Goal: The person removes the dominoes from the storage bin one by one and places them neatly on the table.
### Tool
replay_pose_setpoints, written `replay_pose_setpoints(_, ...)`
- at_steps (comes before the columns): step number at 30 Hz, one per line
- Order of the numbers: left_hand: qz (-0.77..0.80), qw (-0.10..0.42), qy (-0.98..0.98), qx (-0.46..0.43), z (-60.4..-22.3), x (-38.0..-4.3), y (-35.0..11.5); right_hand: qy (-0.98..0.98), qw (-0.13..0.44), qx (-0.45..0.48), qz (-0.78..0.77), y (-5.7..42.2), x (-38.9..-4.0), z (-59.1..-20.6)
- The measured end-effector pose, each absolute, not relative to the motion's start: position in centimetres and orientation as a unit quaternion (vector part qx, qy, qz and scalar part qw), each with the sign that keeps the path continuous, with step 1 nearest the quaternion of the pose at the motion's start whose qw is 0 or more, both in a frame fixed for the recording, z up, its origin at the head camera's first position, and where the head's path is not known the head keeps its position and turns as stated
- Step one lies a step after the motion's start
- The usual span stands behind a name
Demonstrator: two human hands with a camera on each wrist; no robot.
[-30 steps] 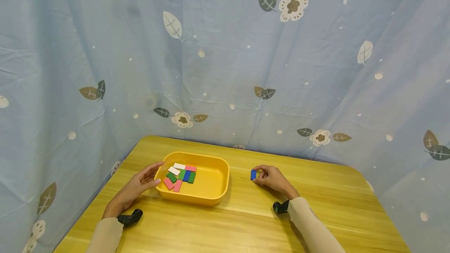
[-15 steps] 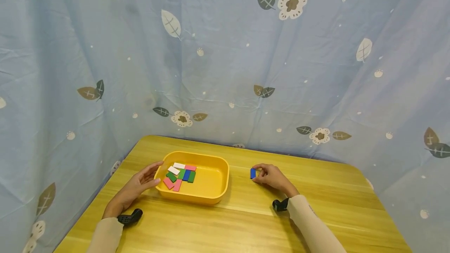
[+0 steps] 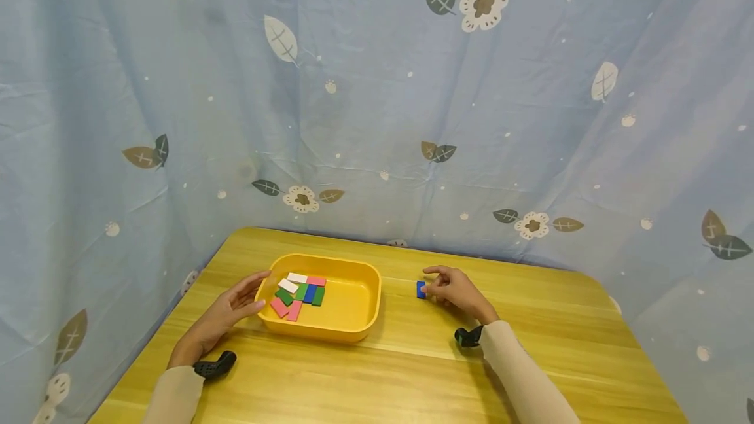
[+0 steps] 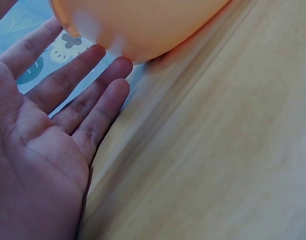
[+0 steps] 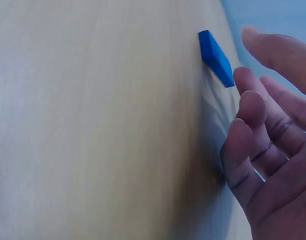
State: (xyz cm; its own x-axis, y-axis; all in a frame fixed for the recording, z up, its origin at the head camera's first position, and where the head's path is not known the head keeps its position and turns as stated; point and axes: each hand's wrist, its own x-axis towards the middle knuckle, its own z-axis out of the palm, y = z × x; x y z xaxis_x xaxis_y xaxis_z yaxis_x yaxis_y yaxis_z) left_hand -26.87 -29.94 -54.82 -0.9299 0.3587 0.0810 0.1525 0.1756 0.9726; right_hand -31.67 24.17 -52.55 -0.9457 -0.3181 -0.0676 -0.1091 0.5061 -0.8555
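A small blue block [image 3: 421, 290] lies on the table to the right of the yellow tray. My right hand [image 3: 456, 290] is just beside it, with index finger raised and thumb low. In the right wrist view, a gap shows between the fingertips and the blue block [image 5: 215, 59]. My left hand [image 3: 232, 309] is at the tray's left end, thumb and fingers spread apart around its rim. Seen from the left wrist, its fingers are extended by the tray wall [image 4: 143, 30]. The yellow tray [image 3: 353, 303] holds several flat blocks, white, pink, green and blue, grouped at its left side.
The wooden table [image 3: 365, 385] runs back to a blue patterned curtain [image 3: 365, 103], which also hangs on both sides. Black wrist devices, a left one [image 3: 215, 366] and a right one [image 3: 468, 336], sit at the sleeve cuffs.
My right hand has let go of the blue block, lifting its index finger away. The block stays on the table. My left hand keeps its place at the tray; the head view shifts slightly.
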Motion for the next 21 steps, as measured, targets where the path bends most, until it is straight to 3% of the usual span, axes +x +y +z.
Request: replay_pose_setpoints(21,0.626,0.095,0.754,0.178,-54.8,-27.0,-30.2,0.843,0.064,-0.186,-0.502,18.2,-31.6,-48.9)
